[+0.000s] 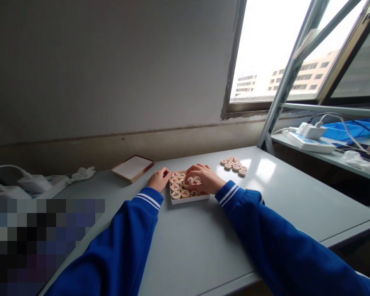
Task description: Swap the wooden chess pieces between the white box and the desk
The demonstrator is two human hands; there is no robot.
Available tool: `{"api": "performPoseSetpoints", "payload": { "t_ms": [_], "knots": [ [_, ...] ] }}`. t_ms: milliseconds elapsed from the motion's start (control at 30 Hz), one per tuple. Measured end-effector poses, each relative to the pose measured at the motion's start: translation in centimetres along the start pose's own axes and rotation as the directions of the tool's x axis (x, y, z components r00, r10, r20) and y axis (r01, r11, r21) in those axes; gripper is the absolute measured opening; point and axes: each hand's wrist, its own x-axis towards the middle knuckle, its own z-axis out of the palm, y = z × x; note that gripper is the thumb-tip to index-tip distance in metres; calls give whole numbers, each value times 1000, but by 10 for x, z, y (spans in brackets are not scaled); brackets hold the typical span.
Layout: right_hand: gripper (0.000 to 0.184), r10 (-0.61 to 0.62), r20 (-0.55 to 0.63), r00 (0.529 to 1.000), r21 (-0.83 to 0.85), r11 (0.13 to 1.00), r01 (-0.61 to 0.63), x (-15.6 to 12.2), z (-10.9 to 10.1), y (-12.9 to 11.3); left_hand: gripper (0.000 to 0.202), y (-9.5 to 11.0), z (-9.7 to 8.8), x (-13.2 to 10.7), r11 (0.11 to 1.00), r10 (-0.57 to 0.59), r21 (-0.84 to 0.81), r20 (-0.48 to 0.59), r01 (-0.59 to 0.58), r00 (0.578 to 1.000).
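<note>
A shallow white box [188,200] sits on the grey table, filled with several round wooden chess discs [176,187] marked in red and black. My left hand [158,179] rests curled against the box's left edge, thumb touching its rim. My right hand [203,177] lies over the right half of the box, fingers bent down onto the discs, fingertips pressing on one near the middle. Both arms wear blue sleeves with white stripes. A loose group of several more discs [234,165] lies on the table to the right of the box.
The box's lid [132,168], red-edged with a white inside, lies upside down at the back left. White cloth and cables [77,175] sit at the far left. A metal shelf [314,144] with a power strip and blue tray stands at right, under an open window.
</note>
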Motion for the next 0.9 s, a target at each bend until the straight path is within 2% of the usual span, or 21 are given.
{"api": "performPoseSetpoints", "payload": {
  "t_ms": [100, 200, 267, 333, 367, 433, 533, 633, 733, 900],
  "knots": [
    [21, 123, -51, 991, -65, 990, -127, -8, -26, 20, 17, 0, 0, 0, 1000, -3, 8, 3, 3, 1000],
    [18, 320, -59, 946, -188, 927, -326, -24, -48, 46, 17, -1, 0, 0, 1000, 16, 10, 2, -16, 1000],
    [18, 438, -61, 897, -281, 854, -437, -34, -55, 61, 17, -1, 0, 1, 1000, 26, 12, -2, -26, 1000],
    [24, 494, -61, 867, -327, 811, -485, -38, -54, 67, 16, -2, 0, 1, 1000, 23, 14, -10, -23, 1000],
    [28, 489, -60, 870, -324, 815, -480, -38, -52, 66, 16, -2, 1, 1, 1000, 20, 14, -14, -20, 1000],
    [30, 407, -36, 913, -261, 878, -402, -32, -45, 58, 17, -3, 2, 1, 1000, 16, 12, -15, -16, 1000],
    [25, 162, 80, 983, -40, 986, -160, -20, -30, 33, 17, -4, 3, 2, 1000, 16, 8, -11, -16, 1000],
    [23, -39, 196, 980, 159, 987, 7, -11, -12, 8, 18, -4, 3, 1, 1000, 4, 19, -16, -4, 1000],
    [20, -69, 192, 979, 202, 979, 29, -8, 0, -4, 19, -3, 2, 1, 1000, -6, 24, -17, 6, 1000],
    [24, -91, 153, 984, 219, 974, 56, -7, 3, -6, 18, -2, 3, 0, 1000, -1, 7, -13, 1, 1000]
  ]
}}
